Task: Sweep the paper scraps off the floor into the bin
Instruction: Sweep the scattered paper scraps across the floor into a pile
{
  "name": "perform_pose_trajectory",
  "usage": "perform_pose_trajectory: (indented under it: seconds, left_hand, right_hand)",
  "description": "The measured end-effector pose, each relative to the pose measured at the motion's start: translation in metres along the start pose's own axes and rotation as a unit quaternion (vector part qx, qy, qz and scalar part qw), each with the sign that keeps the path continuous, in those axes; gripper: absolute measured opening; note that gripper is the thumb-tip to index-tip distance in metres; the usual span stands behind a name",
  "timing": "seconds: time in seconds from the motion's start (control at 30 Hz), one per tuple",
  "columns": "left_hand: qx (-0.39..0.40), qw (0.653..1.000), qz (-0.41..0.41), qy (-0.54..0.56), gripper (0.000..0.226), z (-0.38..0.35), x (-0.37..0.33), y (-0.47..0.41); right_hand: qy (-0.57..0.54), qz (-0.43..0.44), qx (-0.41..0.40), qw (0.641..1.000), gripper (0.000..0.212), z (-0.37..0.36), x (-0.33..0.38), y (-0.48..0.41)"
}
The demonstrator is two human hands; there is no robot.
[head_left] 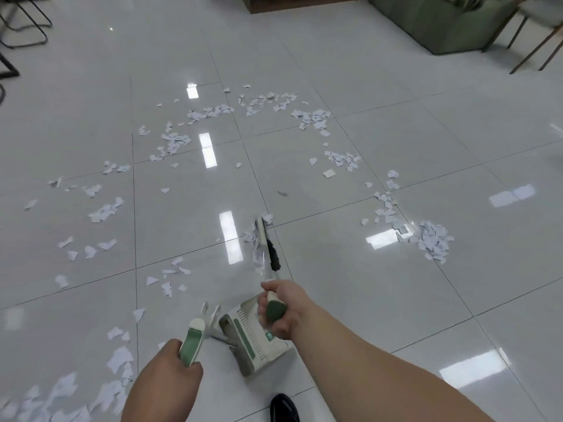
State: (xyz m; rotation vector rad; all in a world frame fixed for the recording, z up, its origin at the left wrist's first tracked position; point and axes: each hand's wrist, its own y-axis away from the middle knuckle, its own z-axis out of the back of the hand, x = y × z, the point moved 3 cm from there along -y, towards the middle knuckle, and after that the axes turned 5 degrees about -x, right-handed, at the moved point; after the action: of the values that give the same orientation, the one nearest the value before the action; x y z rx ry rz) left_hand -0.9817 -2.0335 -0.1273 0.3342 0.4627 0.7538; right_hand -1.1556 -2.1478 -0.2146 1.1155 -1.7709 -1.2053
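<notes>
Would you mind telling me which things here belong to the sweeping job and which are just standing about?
In the job: broom, dustpan, paper scraps, left hand, right hand.
Standing about: green sofa, black chair legs, wooden furniture legs.

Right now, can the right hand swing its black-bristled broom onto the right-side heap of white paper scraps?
Probably yes: only bare glossy tile lies between the black-bristled broom and the heap; the right hand may need a stretch.
</notes>
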Motion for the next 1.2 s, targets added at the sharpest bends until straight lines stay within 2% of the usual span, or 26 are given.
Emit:
perform_pose_trajectory:
  seconds: [0.17, 0.33, 0.57, 0.7, 0.87, 1.03, 1.2]
  left_hand:
    - [-0.025, 1.0, 0.016, 0.009, 0.015, 0.008, 0.012, -0.001]
    - [-0.028, 1.0, -0.005, 0.011, 0.01, 0.009, 0.0, 0.002]
    - [-0.01, 0.999, -0.046, 0.015, 0.011, -0.004, -0.055, 0.01]
    - [-0.001, 0.997, -0.082, 0.008, 0.009, -0.021, -0.108, 0.017]
    - [0.017, 0.993, -0.115, -0.009, 0.007, -0.055, -0.189, 0.033]
    - [0.013, 0.99, -0.141, -0.025, 0.008, -0.088, -0.273, 0.055]
    - [0.01, 0.991, -0.133, -0.017, 0.011, -0.118, -0.334, 0.074]
  right_hand:
    - [-0.041, -0.029, 0.085, 0.995, 0.019, -0.04, 0.001, 0.003]
    - [0.01, -0.025, 0.085, 0.996, 0.013, 0.003, 0.018, 0.029]
    - [0.036, 0.064, 0.004, 0.997, 0.015, 0.125, 0.067, 0.091]
    - [0.018, 0.119, -0.052, 0.991, 0.019, 0.196, 0.104, 0.123]
    - [-0.02, 0.172, -0.117, 0.978, 0.013, 0.286, 0.157, 0.157]
    - [-0.038, 0.193, -0.188, 0.962, 0.014, 0.379, 0.227, 0.183]
    - [-0.027, 0.191, -0.241, 0.951, 0.016, 0.464, 0.289, 0.196]
